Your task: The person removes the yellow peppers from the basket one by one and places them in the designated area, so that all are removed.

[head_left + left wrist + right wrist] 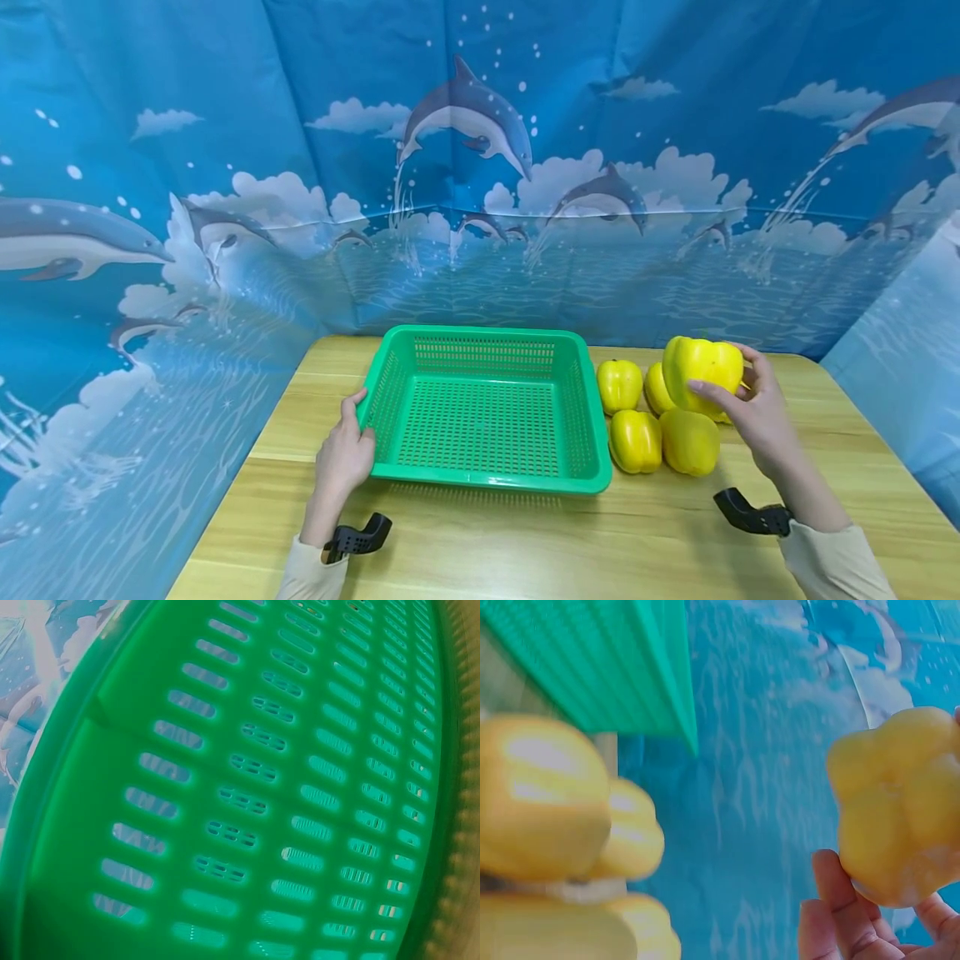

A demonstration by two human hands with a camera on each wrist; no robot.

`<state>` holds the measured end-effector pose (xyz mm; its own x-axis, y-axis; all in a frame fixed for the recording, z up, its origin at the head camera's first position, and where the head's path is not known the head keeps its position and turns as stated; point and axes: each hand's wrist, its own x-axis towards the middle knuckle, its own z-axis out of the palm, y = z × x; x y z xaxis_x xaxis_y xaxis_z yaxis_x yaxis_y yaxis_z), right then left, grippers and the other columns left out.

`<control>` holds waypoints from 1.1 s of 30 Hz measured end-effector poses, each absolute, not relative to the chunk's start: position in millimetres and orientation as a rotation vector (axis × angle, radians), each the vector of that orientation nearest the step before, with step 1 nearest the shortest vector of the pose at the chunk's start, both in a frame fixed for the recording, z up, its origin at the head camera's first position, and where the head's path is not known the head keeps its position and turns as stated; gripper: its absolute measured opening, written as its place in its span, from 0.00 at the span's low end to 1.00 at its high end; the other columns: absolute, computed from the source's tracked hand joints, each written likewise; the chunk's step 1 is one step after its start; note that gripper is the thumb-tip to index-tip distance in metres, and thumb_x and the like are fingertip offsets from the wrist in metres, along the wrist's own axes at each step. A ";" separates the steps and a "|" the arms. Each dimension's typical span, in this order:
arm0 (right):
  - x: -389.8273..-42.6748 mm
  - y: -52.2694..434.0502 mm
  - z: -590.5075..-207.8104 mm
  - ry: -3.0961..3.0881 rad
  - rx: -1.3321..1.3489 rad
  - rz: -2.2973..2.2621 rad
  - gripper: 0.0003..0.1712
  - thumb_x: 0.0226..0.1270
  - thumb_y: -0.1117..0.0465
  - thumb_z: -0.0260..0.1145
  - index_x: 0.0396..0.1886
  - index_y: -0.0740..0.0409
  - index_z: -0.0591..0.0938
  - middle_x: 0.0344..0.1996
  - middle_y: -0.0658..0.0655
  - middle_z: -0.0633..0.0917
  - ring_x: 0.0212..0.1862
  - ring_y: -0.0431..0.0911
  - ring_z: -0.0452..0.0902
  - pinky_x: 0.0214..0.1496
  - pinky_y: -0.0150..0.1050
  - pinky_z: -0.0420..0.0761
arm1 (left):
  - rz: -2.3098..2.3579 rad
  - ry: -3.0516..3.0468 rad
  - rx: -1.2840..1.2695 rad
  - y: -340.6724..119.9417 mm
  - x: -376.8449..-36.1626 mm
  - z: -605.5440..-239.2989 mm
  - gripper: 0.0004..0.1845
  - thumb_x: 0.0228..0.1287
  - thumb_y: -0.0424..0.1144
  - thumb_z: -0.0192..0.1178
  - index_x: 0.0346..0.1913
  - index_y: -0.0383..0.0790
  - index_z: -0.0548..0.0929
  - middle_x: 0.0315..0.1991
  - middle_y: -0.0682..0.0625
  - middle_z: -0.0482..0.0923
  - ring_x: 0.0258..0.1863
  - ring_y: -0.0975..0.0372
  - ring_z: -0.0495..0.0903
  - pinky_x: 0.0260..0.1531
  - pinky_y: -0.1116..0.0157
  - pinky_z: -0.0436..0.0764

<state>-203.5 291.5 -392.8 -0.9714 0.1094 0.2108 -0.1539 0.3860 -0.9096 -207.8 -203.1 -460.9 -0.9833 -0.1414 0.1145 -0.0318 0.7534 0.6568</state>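
A green slotted plastic basket point(592, 417) sits empty on the wooden table. My left hand point(347, 450) grips its left rim, thumb over the edge; the left wrist view is filled by the basket wall point(247, 802). My right hand point(750, 400) holds a yellow bell pepper point(701, 371) lifted above the table, right of the basket. The right wrist view shows that held pepper point(900, 810) resting on my fingers point(840, 900). Several other yellow peppers point(634, 440) lie on the table beside the basket, also blurred in the peppers' close-up point(544, 795).
The table point(525, 542) is light wood, walled on three sides by a blue dolphin-print curtain point(480, 167). Black wrist-camera mounts point(750, 515) sit on both forearms.
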 end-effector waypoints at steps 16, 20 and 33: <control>-185.9 350.2 -421.9 -2.563 -0.147 1.501 0.45 0.69 0.53 0.60 0.76 0.56 0.46 0.56 0.69 0.63 0.37 0.27 0.69 0.33 0.26 0.75 | -1.045 -2.795 0.137 -202.9 -207.4 -460.0 0.33 0.65 0.32 0.44 0.73 0.44 0.52 0.20 0.46 0.66 0.09 0.61 0.56 0.10 0.64 0.58; -183.8 367.1 -433.0 -2.678 -0.215 1.479 0.50 0.68 0.49 0.60 0.75 0.64 0.41 0.62 0.80 0.56 0.35 0.25 0.67 0.31 0.29 0.75 | -1.036 -2.796 0.135 -202.8 -207.9 -460.1 0.33 0.65 0.32 0.44 0.73 0.44 0.52 0.18 0.46 0.65 0.09 0.61 0.56 0.11 0.64 0.58; -187.3 397.3 -460.9 -2.885 -0.251 1.455 0.55 0.68 0.43 0.57 0.72 0.72 0.37 0.63 0.83 0.51 0.53 0.67 0.65 0.39 0.45 0.77 | -1.041 -2.794 0.134 -203.5 -207.8 -461.2 0.33 0.64 0.32 0.44 0.73 0.44 0.52 0.19 0.46 0.65 0.09 0.61 0.56 0.10 0.64 0.59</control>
<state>-187.3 397.3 -460.9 -0.9831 0.0930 -0.1578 0.1822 0.5858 -0.7897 -207.8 -203.5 -461.2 -0.9837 -0.1379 0.1155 -0.0287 0.7540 0.6563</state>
